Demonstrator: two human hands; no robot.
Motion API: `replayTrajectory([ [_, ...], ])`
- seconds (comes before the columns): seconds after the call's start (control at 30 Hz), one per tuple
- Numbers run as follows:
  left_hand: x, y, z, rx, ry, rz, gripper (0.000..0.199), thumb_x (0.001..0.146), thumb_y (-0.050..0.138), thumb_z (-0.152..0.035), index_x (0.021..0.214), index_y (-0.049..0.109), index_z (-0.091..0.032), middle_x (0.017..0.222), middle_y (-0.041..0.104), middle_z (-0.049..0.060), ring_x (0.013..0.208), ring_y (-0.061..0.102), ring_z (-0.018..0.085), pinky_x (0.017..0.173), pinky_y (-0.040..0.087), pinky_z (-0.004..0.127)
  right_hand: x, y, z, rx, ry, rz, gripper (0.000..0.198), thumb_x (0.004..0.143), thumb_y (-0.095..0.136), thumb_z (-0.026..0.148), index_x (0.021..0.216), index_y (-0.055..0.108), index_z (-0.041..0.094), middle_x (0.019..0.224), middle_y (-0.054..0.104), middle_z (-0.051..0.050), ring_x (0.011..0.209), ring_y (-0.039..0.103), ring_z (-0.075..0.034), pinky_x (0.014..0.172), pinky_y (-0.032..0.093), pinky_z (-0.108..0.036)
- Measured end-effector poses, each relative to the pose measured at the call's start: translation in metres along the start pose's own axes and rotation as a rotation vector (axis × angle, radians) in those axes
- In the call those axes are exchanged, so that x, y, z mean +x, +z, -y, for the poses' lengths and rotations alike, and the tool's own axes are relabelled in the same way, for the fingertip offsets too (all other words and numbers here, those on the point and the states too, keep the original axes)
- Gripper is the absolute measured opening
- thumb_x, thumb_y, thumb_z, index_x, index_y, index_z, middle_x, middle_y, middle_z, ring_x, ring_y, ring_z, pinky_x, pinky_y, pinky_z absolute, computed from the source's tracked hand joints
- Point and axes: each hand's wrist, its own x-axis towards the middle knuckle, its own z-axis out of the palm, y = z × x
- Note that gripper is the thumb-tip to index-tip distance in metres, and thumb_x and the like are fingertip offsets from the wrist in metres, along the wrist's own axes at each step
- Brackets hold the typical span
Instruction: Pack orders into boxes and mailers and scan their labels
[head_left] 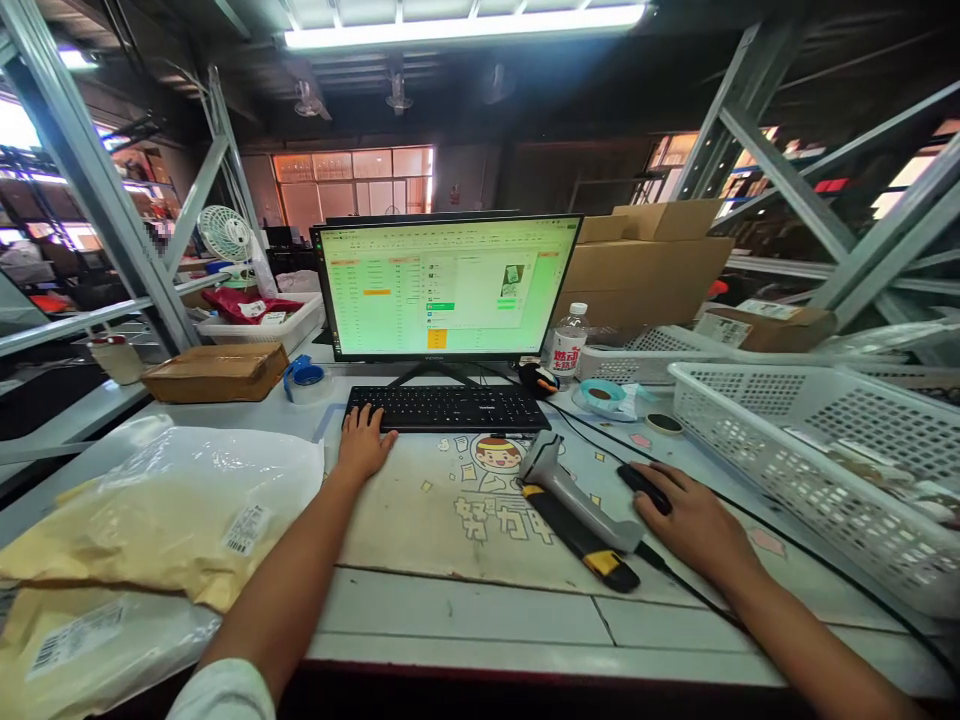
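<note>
My left hand rests with fingers spread at the left end of a black keyboard, its fingertips on the keys. My right hand is curled over a black computer mouse on a printed desk mat. Between my hands a grey and yellow barcode scanner lies on the mat, its cable running off to the right under my right forearm. Behind the keyboard stands a lit monitor with a spreadsheet and a chat window on it.
Bagged parcels with labels lie left of my arm. A brown box and blue tape sit beyond them. On the right are a white plastic basket, a bottle and a tape roll. A large carton stands behind.
</note>
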Motion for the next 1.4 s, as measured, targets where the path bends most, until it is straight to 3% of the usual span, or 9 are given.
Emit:
replayTrajectory([
  [0.33, -0.001, 0.0, 0.0, 0.021, 0.005, -0.006, 0.066, 0.106, 0.048, -0.052, 0.159, 0.05, -0.014, 0.169, 0.043, 0.017, 0.157, 0.036, 0.042, 0.131, 0.029, 0.054, -0.001, 0.004, -0.005, -0.002, -0.051, -0.011, 0.059, 0.098, 0.037, 0.05, 0.138, 0.071, 0.022, 0.142, 0.068, -0.013, 0.124, 0.068, -0.035, 0.106, 0.057, -0.054],
  [0.7, -0.001, -0.003, -0.001, 0.023, -0.003, 0.015, 0.066, 0.106, 0.047, -0.052, 0.16, 0.049, -0.014, 0.169, 0.041, 0.017, 0.158, 0.035, 0.041, 0.131, 0.029, 0.053, 0.0, 0.002, -0.003, -0.005, 0.001, 0.054, 0.061, 0.098, 0.037, 0.051, 0.142, 0.068, 0.022, 0.148, 0.064, -0.012, 0.128, 0.066, -0.037, 0.107, 0.056, -0.056],
  [0.9, 0.0, 0.0, 0.001, 0.007, 0.0, 0.018, 0.067, 0.106, 0.046, -0.053, 0.161, 0.048, -0.015, 0.17, 0.04, 0.017, 0.158, 0.034, 0.041, 0.131, 0.028, 0.055, -0.002, -0.017, 0.012, -0.002, 0.061, 0.135, 0.065, 0.1, 0.032, 0.051, 0.145, 0.066, 0.02, 0.153, 0.059, -0.015, 0.132, 0.062, -0.038, 0.108, 0.055, -0.055],
  [1.0, 0.0, -0.001, 0.001, 0.002, -0.004, 0.014, 0.067, 0.106, 0.045, -0.054, 0.161, 0.047, -0.015, 0.17, 0.041, 0.017, 0.158, 0.035, 0.041, 0.13, 0.029, 0.055, -0.004, -0.021, 0.016, 0.022, 0.026, 0.132, 0.065, 0.104, 0.028, 0.05, 0.146, 0.066, 0.018, 0.153, 0.059, -0.017, 0.135, 0.061, -0.037, 0.111, 0.053, -0.053],
  [1.17, -0.001, -0.003, -0.001, -0.001, -0.007, 0.029, 0.067, 0.106, 0.046, -0.053, 0.161, 0.047, -0.015, 0.171, 0.039, 0.016, 0.158, 0.033, 0.041, 0.132, 0.026, 0.054, 0.0, -0.002, -0.002, 0.062, -0.076, 0.041, 0.062, 0.099, 0.035, 0.053, 0.14, 0.069, 0.021, 0.145, 0.065, -0.016, 0.128, 0.066, -0.037, 0.109, 0.055, -0.054],
  [1.4, 0.0, -0.002, -0.002, -0.028, -0.026, 0.03, 0.067, 0.105, 0.048, -0.053, 0.161, 0.047, -0.016, 0.171, 0.039, 0.015, 0.159, 0.032, 0.04, 0.132, 0.024, 0.053, 0.005, 0.009, -0.013, 0.091, -0.123, 0.044, 0.063, 0.097, 0.037, 0.058, 0.138, 0.07, 0.024, 0.144, 0.066, -0.016, 0.124, 0.069, -0.038, 0.105, 0.058, -0.054],
])
